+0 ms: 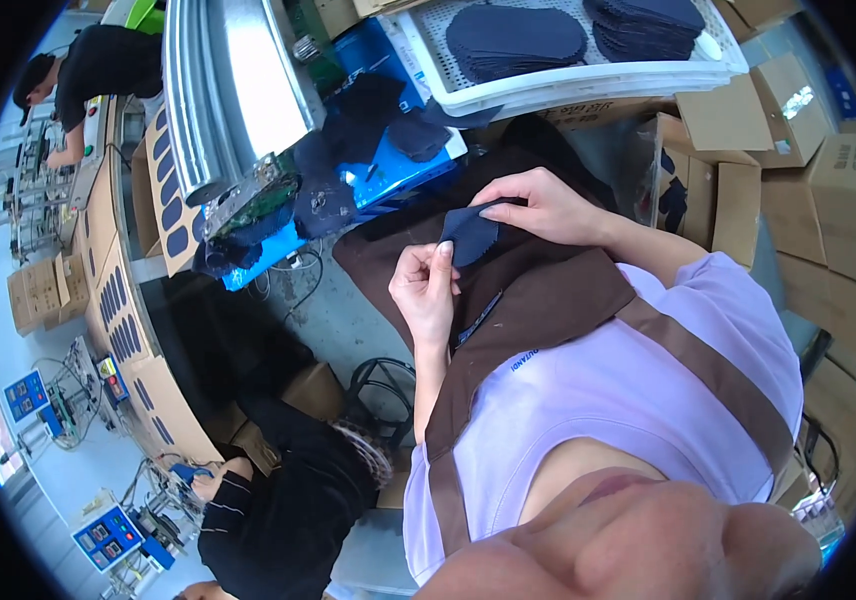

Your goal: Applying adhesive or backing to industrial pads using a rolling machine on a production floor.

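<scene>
A small dark navy fabric piece (470, 238) with a zigzag-cut edge is stretched between my two hands, above my lap. The thumb and fingers of my left hand (426, 290) pinch its lower left part. My right hand (545, 207) grips the upper edge between thumb and fingers. Beneath the hands lies my brown apron (548, 320), with a dark slim thing in its pocket. Beyond them, loose dark fabric pieces (418, 135) are heaped on a blue box (403, 185).
A white perforated tray (588, 85) at the far side holds stacks of dark oval pieces (515, 40). A metal machine (238, 90) stands far left. Cardboard boxes (818, 210) crowd the right. Two people (283, 500) (113, 75) work at left benches with blue control boxes (108, 537).
</scene>
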Available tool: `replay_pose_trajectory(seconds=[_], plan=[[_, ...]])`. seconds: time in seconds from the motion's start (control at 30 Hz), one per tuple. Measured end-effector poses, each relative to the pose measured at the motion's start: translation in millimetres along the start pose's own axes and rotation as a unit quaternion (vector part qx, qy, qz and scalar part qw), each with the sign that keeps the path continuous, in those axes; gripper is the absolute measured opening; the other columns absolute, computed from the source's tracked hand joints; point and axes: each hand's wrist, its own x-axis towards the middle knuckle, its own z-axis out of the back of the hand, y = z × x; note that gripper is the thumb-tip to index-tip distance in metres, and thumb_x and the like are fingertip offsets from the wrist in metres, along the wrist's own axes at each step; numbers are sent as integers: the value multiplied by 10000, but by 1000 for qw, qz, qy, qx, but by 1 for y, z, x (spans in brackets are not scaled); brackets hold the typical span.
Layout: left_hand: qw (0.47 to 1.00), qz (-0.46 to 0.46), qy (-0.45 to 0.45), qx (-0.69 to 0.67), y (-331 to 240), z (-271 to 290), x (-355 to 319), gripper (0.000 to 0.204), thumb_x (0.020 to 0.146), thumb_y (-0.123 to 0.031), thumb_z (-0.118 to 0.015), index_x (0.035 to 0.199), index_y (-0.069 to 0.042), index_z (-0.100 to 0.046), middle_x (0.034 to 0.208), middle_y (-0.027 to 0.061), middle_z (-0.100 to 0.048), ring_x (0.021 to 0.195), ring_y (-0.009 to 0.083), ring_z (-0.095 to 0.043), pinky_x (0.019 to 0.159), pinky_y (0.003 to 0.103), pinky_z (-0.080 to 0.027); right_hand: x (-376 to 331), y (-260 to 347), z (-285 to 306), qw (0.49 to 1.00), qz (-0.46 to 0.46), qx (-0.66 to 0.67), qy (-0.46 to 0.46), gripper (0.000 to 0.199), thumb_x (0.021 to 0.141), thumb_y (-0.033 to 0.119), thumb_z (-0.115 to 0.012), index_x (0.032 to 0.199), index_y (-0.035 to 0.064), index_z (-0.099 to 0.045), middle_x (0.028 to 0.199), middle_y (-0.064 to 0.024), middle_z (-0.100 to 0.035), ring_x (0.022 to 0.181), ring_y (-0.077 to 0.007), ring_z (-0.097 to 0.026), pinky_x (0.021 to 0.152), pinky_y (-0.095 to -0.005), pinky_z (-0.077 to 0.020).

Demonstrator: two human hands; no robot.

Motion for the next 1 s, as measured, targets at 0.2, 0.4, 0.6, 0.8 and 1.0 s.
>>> replay_pose_trajectory(seconds=[0.2,0.4,0.6,0.8,1.0], plan=[[999,-1,-1,41,9,-4,-2,235,1003,-148,-616,798,-36,-590,613,14,-538,480,62,-441,475,190,-391,-9,0,13,999,-21,-37,1,213,926,142,-649,1046,-18,-723,896,-94,-706,734,-179,-597,728,-280,-504],[993,-88,76,-9,17,-8,15,214,997,-143,-604,810,-40,-586,664,54,-573,616,137,-537,642,249,-468,-16,-19,20,999,16,-33,-41,241,932,188,-657,1021,-28,-716,879,-88,-702,744,-175,-593,738,-289,-502],[868,-404,53,283,-26,-51,45,62,881,-39,-656,934,-29,-624,982,126,-657,937,261,-603,841,335,-490,-41,-51,65,980,-62,28,-190,273,968,234,-625,961,-26,-708,853,-17,-677,759,-115,-554,762,-248,-467],[709,-579,163,368,-70,-157,87,386,812,-40,-720,1186,-49,-624,1234,165,-615,1043,317,-603,921,378,-478,-83,-71,114,871,-23,192,-452,260,991,209,-616,1052,-27,-706,938,-2,-671,814,-77,-545,778,-205,-433],[545,-646,166,507,-65,-223,123,383,828,-125,-741,1198,-96,-649,963,62,-621,828,200,-562,730,303,-451,-110,-70,139,820,17,161,-550,271,978,184,-630,1112,-41,-695,974,-29,-688,836,-82,-581,775,-179,-457]])
